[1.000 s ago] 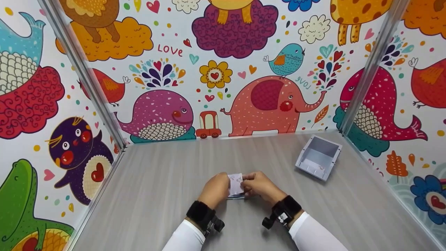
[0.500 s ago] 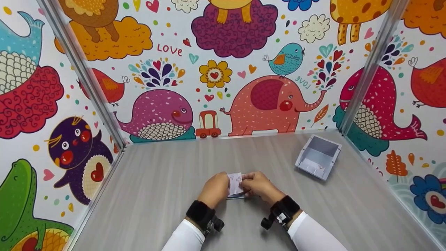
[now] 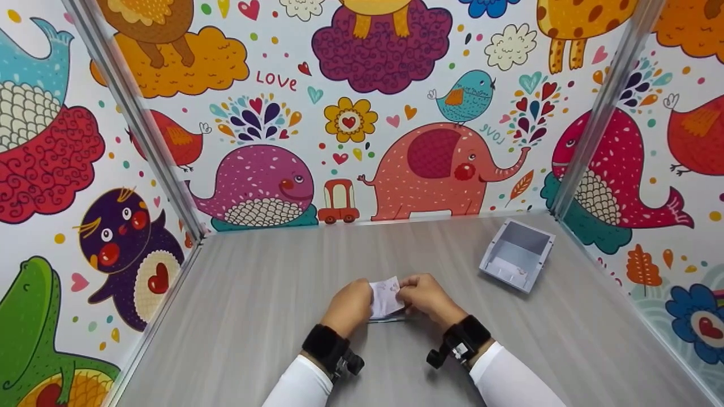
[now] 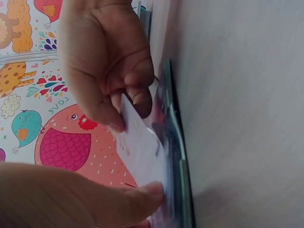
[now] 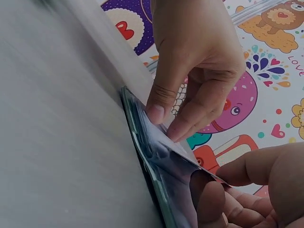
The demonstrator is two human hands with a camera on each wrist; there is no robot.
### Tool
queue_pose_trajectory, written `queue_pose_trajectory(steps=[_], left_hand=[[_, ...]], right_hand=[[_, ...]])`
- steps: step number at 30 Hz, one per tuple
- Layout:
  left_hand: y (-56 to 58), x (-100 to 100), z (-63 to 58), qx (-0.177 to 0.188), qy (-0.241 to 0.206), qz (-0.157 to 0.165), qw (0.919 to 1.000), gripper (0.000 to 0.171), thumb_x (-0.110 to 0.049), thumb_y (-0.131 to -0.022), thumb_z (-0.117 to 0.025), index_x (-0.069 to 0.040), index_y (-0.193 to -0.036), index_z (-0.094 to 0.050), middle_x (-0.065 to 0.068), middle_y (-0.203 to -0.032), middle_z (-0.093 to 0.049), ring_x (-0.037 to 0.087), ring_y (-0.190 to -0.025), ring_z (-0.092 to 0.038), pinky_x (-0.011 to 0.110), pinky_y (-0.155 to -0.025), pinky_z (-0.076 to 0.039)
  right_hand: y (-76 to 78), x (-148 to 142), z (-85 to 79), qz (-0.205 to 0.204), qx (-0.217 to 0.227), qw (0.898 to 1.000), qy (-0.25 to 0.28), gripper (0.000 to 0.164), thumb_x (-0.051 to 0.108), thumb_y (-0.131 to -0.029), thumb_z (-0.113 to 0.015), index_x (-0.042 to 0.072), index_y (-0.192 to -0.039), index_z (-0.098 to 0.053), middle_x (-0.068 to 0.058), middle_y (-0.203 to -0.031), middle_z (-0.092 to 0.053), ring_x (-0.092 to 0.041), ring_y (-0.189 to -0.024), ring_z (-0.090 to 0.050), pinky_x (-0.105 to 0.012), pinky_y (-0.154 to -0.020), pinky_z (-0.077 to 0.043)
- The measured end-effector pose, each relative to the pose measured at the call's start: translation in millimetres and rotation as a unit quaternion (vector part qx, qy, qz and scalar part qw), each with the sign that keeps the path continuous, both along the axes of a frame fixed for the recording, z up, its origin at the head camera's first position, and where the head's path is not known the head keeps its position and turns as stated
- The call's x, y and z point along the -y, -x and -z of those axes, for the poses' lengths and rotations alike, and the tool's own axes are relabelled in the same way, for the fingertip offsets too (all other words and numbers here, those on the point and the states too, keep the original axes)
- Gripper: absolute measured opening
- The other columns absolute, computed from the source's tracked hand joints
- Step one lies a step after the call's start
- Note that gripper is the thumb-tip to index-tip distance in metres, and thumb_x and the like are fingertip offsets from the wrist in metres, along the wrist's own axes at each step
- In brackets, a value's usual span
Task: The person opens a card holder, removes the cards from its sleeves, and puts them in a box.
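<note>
A small booklet (image 5: 160, 187) with a dark green edge and glossy, clear-looking leaves lies on the table. Above it tilts a pale sheet (image 3: 386, 298) with pink printed marks. My left hand (image 3: 349, 308) holds the sheet's left side, its thumb (image 4: 151, 190) pressed on the surface; some of its fingers are hidden in the head view. At the opposite edge, my right hand (image 3: 427, 297) pinches a raised corner between thumb and finger. In the right wrist view, the sheet (image 5: 178, 149) stands up from the leaves below. What is printed on it is too small to read.
Back right on the table (image 3: 254, 294) stands a grey open bin (image 3: 517, 254), with a pale patch inside its front. Walls (image 3: 350, 164) with cartoon animals enclose the table on the left, back and right. Metal posts (image 3: 141, 124) mark the corners.
My right hand has moved slightly right and up with the sheet's right edge, so the sheet now slants and shows wider. My left hand has stayed in place, and so has the grey bin.
</note>
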State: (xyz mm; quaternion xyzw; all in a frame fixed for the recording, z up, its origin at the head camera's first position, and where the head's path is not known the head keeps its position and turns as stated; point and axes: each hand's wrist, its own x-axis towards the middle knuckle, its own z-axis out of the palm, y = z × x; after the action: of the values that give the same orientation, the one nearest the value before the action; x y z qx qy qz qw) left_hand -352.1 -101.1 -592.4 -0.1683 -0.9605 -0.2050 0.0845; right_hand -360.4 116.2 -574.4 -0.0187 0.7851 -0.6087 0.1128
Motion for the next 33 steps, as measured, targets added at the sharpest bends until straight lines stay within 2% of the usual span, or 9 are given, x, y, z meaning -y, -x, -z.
queue_pose_trajectory(steps=[3, 6, 7, 9, 13, 14, 16, 23, 33], left_hand=[[-18.3, -5, -30.0, 0.032, -0.011, -0.010, 0.9994, 0.020, 0.006, -0.080, -0.082, -0.007, -0.080, -0.067, 0.010, -0.083, -0.071, 0.025, -0.073, -0.063, 0.048, -0.072, -0.059], [-25.8, -6, -41.6, 0.034, -0.003, -0.013, 0.9993, 0.018, 0.006, -0.082, -0.082, -0.006, -0.080, -0.068, 0.012, -0.085, -0.073, 0.026, -0.074, -0.064, 0.049, -0.075, -0.061], [-22.3, -4, -34.7, 0.018, -0.001, -0.007, 0.9998, 0.018, 0.003, -0.082, -0.082, -0.008, -0.080, -0.068, 0.009, -0.085, -0.073, 0.024, -0.074, -0.064, 0.048, -0.075, -0.060], [-24.0, -4, -35.9, 0.013, 0.002, -0.004, 0.9999, 0.018, 0.004, -0.082, -0.082, -0.008, -0.078, -0.068, 0.010, -0.084, -0.072, 0.024, -0.073, -0.063, 0.049, -0.074, -0.060], [-23.8, -4, -36.6, 0.023, 0.006, -0.006, 0.9997, 0.019, 0.004, -0.083, -0.082, -0.008, -0.078, -0.068, 0.008, -0.085, -0.071, 0.023, -0.074, -0.062, 0.046, -0.074, -0.060], [-28.4, -7, -45.6, 0.039, 0.007, -0.013, 0.9991, 0.019, 0.006, -0.083, -0.083, -0.006, -0.078, -0.068, 0.010, -0.085, -0.072, 0.024, -0.074, -0.062, 0.047, -0.076, -0.061], [-28.6, -7, -47.3, 0.043, 0.010, -0.016, 0.9989, 0.020, 0.005, -0.083, -0.084, -0.007, -0.079, -0.068, 0.009, -0.086, -0.072, 0.022, -0.075, -0.062, 0.045, -0.076, -0.061], [-28.6, -9, -45.5, 0.044, 0.009, -0.020, 0.9988, 0.017, 0.006, -0.086, -0.081, -0.007, -0.080, -0.071, 0.006, -0.084, -0.071, 0.018, -0.072, -0.054, 0.041, -0.073, -0.057], [-29.4, -7, -42.5, 0.005, 0.022, -0.007, 0.9997, 0.019, 0.005, -0.083, -0.081, -0.008, -0.077, -0.069, 0.007, -0.083, -0.072, 0.021, -0.071, -0.061, 0.042, -0.070, -0.059]], right_hand=[[2.1, -6, -1.9, 0.003, 0.000, 1.000, 0.002, 0.030, 0.003, -0.086, -0.072, -0.006, -0.113, -0.080, -0.001, -0.081, -0.068, -0.012, -0.062, -0.060, -0.023, -0.054, -0.053], [4.7, -13, -5.1, 0.006, -0.003, 1.000, -0.004, 0.028, 0.003, -0.088, -0.072, -0.006, -0.113, -0.080, -0.001, -0.083, -0.068, -0.012, -0.060, -0.059, -0.024, -0.053, -0.053], [5.7, -16, -6.2, 0.008, -0.007, 1.000, -0.009, 0.027, 0.002, -0.089, -0.071, -0.007, -0.113, -0.080, -0.001, -0.084, -0.069, -0.012, -0.060, -0.059, -0.024, -0.053, -0.053], [7.7, -20, -9.4, 0.013, -0.019, 0.999, -0.030, 0.025, 0.001, -0.090, -0.071, -0.006, -0.112, -0.081, -0.002, -0.086, -0.070, -0.012, -0.059, -0.059, -0.024, -0.052, -0.052], [11.8, -29, -18.3, 0.031, -0.053, 0.995, -0.078, 0.023, -0.001, -0.089, -0.070, -0.006, -0.110, -0.080, -0.004, -0.087, -0.071, -0.011, -0.063, -0.059, -0.022, -0.053, -0.049], [12.6, -31, -21.2, 0.036, -0.061, 0.993, -0.092, 0.024, -0.001, -0.089, -0.070, -0.006, -0.110, -0.080, -0.004, -0.088, -0.071, -0.011, -0.065, -0.060, -0.022, -0.054, -0.049], [14.2, -36, -27.0, 0.045, -0.072, 0.990, -0.109, 0.025, -0.002, -0.089, -0.070, -0.007, -0.112, -0.079, -0.005, -0.090, -0.071, -0.012, -0.070, -0.060, -0.022, -0.056, -0.049], [20.4, -63, -44.3, 0.065, -0.083, 0.984, -0.141, 0.023, -0.002, -0.095, -0.071, -0.008, -0.115, -0.079, -0.011, -0.098, -0.075, -0.016, -0.087, -0.065, -0.023, -0.071, -0.052], [28.8, -112, -63.7, 0.108, -0.138, 0.965, -0.196, 0.025, 0.006, -0.100, -0.073, -0.008, -0.119, -0.081, -0.024, -0.111, -0.083, -0.024, -0.094, -0.074, -0.024, -0.074, -0.053]])
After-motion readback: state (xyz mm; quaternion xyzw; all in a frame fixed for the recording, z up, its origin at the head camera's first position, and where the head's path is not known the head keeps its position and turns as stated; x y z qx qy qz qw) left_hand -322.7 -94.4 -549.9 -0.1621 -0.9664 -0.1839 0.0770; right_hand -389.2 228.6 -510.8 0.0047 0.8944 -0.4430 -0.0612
